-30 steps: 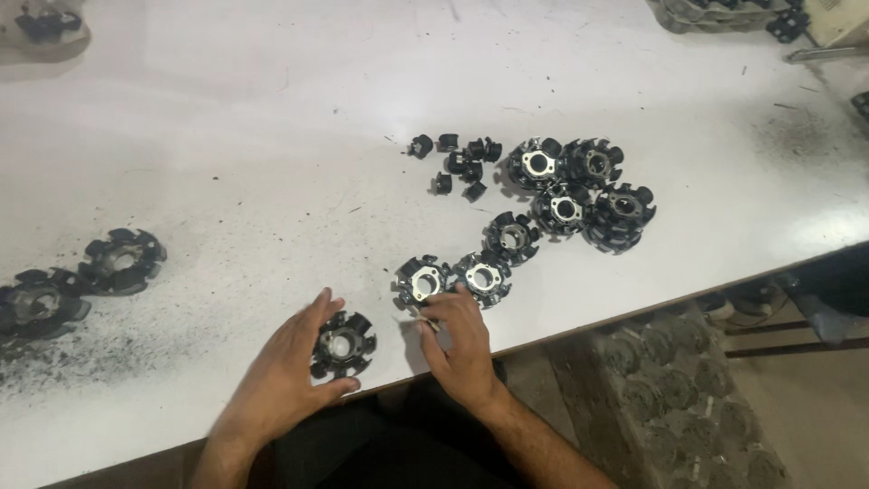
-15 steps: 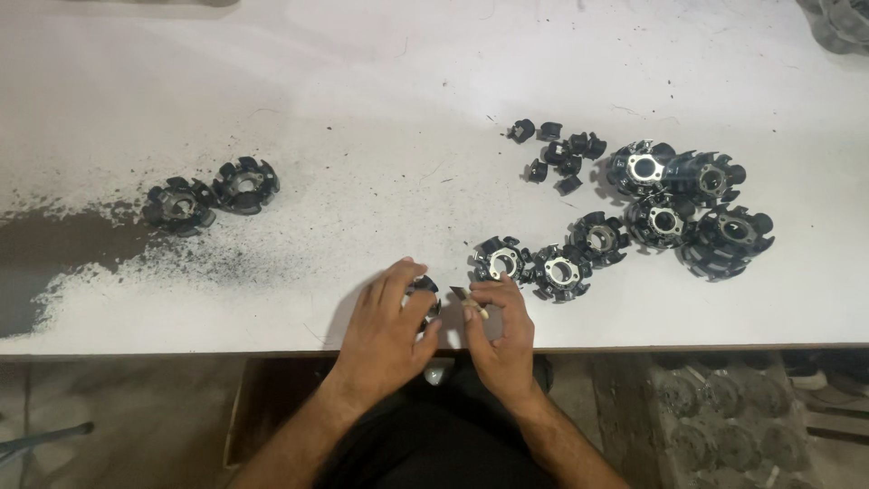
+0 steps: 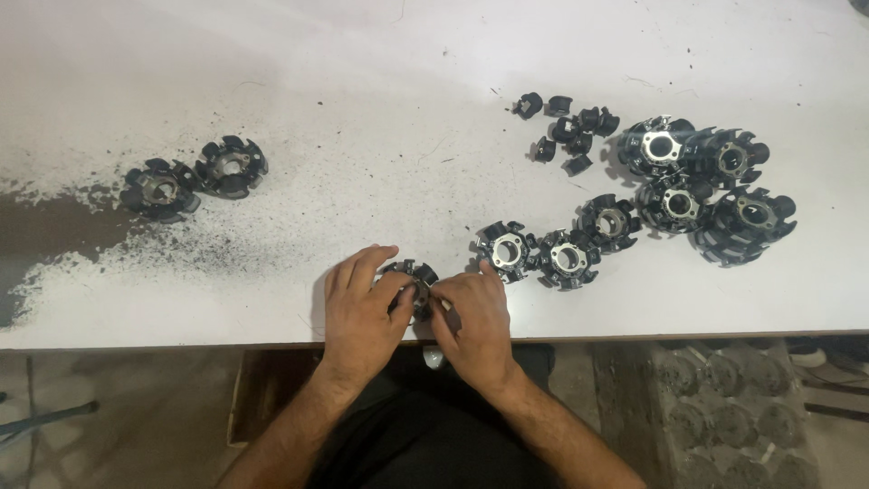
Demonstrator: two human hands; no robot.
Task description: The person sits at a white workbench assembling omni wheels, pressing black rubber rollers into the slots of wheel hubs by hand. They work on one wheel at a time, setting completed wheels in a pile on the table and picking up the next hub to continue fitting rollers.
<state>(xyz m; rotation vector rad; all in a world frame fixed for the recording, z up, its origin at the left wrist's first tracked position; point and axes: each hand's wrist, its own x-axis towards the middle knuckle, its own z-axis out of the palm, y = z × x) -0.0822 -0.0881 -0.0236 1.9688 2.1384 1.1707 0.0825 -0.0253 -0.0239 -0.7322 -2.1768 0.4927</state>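
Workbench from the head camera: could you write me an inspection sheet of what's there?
Surface: white table, black grit and a dark smear at left.
Job's things: black finned ring at the near edge, under both hands.
Clutter: two rings far left; ring cluster right; small black clips.
Grippers: left hand and right hand pinch the ring together.
Cables: nothing seen.
Surroundings: more rings in a tray below the table.

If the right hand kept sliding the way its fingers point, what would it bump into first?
The right hand points up and slightly left, already touching the black round toothed part that both hands hold. Beyond that part, the white table looks free along that line. The toothed part nearby lies just right of it, probably missed.
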